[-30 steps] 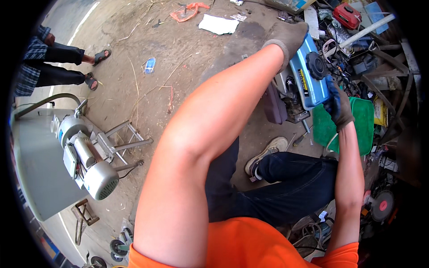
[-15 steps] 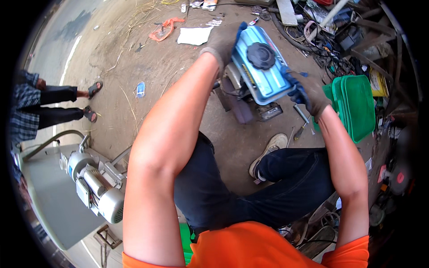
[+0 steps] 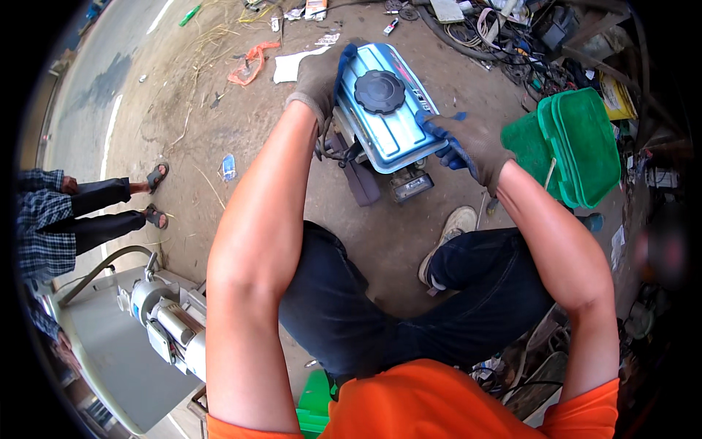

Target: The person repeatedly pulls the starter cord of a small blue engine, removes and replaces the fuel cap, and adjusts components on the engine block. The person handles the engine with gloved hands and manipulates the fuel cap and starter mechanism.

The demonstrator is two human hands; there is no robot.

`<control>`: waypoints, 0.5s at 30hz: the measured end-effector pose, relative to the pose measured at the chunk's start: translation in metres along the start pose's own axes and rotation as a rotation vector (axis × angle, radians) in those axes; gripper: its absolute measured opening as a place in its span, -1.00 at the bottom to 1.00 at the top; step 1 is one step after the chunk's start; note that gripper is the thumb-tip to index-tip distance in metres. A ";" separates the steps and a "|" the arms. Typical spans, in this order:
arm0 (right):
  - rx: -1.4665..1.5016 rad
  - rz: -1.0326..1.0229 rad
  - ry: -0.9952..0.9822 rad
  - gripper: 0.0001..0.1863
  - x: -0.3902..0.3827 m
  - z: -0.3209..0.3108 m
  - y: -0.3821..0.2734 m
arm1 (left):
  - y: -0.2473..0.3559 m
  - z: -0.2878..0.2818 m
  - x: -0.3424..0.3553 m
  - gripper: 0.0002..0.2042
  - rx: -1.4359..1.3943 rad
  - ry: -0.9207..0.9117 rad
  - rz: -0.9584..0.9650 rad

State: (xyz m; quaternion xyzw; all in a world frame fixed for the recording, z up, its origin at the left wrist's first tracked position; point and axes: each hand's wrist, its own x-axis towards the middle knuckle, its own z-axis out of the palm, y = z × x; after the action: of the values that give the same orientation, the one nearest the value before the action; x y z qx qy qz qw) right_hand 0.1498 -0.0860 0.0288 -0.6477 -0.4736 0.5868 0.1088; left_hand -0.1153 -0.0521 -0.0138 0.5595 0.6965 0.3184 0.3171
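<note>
A blue metal fuel tank (image 3: 398, 135) with a round black cap (image 3: 379, 92) sits on top of a small engine in front of me. Both hands wear grey-brown gloves with blue-coated fingers. My left hand (image 3: 322, 82) is closed over the tank's left edge, the fingertips mostly hidden. At the right edge, near the close corner, my right hand (image 3: 472, 143) grips with bent fingers. Below the tank show a dark grey engine housing (image 3: 356, 174) and a boxy metal part (image 3: 412, 185). The rest of the engine is hidden beneath the tank.
Green plastic containers (image 3: 585, 150) stand to the right, near a heap of cables and scrap (image 3: 504, 44). At left are a grey motor (image 3: 172, 325) on a pale panel and a person in a checked shirt (image 3: 44, 219). An orange-red bag (image 3: 252, 64) lies on the dirt.
The tank and engine appear farther left, with both hands still on the tank. The surroundings have shifted in view too. The screwdriver by my right hand is now mostly hidden.
</note>
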 end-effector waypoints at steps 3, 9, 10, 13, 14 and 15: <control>0.022 0.026 -0.007 -0.63 -0.003 0.003 0.004 | -0.002 0.010 0.002 -0.65 -0.296 0.011 -0.125; -0.009 0.012 0.002 -0.66 0.002 0.010 0.010 | -0.016 0.015 0.006 -0.66 -0.215 0.040 -0.001; 0.003 0.015 -0.011 -0.67 0.003 0.010 0.011 | -0.015 0.013 0.006 -0.66 -0.085 0.034 0.057; 0.044 0.027 -0.031 -0.68 0.004 0.007 0.015 | -0.002 0.014 0.006 -0.69 -0.103 -0.033 -0.114; 0.061 0.029 -0.026 -0.68 0.004 0.006 0.017 | 0.000 0.018 0.007 -0.69 -0.309 0.010 -0.218; 0.079 0.031 -0.026 -0.68 0.006 0.007 0.018 | -0.002 0.018 0.008 -0.69 -0.366 0.022 -0.270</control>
State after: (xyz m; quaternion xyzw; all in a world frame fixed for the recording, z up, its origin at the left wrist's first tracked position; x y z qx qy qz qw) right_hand 0.1518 -0.0936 0.0101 -0.6425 -0.4413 0.6150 0.1188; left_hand -0.1033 -0.0428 -0.0266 0.3910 0.6990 0.4001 0.4455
